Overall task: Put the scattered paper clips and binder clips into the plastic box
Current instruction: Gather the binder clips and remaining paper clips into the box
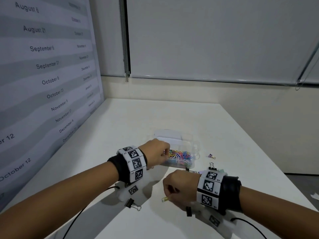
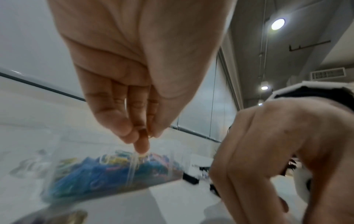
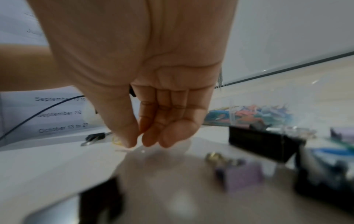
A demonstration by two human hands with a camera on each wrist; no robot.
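On the white table (image 1: 120, 128) sits the clear plastic box (image 1: 194, 149), heaped with coloured paper clips (image 1: 181, 155); the left hand (image 1: 156, 153) hovers at its near rim, fingertips (image 2: 141, 145) bunched together — whether they pinch a clip is too blurred to tell; the right hand (image 1: 179, 185) pinches a yellow paper clip (image 1: 164, 199) at the table; black binder clips (image 1: 132, 204) lie nearby, one half hidden behind the right wrist.
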